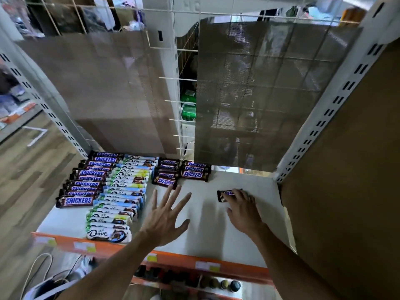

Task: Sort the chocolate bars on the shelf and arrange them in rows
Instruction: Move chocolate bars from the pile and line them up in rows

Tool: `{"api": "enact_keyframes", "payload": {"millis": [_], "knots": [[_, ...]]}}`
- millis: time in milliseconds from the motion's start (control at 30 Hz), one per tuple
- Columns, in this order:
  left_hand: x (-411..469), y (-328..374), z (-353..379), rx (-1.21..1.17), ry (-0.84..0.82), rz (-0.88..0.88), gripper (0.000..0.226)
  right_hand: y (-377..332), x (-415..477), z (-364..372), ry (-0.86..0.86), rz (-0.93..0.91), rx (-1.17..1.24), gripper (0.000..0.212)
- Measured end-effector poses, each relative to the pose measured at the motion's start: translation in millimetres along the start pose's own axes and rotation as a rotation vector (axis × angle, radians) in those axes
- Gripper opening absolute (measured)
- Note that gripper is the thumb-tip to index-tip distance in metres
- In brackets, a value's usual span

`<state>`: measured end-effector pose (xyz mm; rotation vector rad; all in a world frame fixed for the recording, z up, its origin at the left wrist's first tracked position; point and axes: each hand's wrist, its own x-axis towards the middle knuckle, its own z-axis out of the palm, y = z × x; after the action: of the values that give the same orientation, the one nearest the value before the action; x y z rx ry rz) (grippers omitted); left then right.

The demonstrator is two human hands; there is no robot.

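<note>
Brown Snickers bar (226, 194) lies left-to-right, gripped by the right hand (243, 210); left hand (164, 217) splayed wide.

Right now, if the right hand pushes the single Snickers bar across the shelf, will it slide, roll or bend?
The Snickers bar lies flat and looks flat-sided, so it will probably slide, not roll. Its glossy wrapper on the smooth shelf suggests that it slips easily. It is small beneath the right hand, so likely light and fairly stiff.

Glossy plastic Snickers wrappers (78, 201); matt white shelf (205, 224); wood-look floor (23, 169).
</note>
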<state>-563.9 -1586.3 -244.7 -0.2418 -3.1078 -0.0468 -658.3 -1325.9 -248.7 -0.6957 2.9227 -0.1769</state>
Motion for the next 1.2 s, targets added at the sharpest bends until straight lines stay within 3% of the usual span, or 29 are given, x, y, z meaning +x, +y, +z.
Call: {"api": "enact_keyframes", "payload": {"millis": [333, 667, 967, 1200], "knots": [[-15, 19, 7, -0.043, -0.06, 0.104, 0.074, -14, -65, 18, 0.114, -0.076, -0.068, 0.058], [-26, 32, 5, -0.043, -0.064, 0.101, 0.071, -14, -78, 24, 0.143, -0.052, 0.035, 0.041], [-29, 38, 2, -0.072, -0.054, 0.074, 0.068, -16, -77, 15, 0.134, -0.023, 0.359, 0.018], [-30, 38, 2, -0.055, -0.069, 0.056, 0.066, -5, -70, 13, 0.105, 0.118, 0.55, 0.018]]}}
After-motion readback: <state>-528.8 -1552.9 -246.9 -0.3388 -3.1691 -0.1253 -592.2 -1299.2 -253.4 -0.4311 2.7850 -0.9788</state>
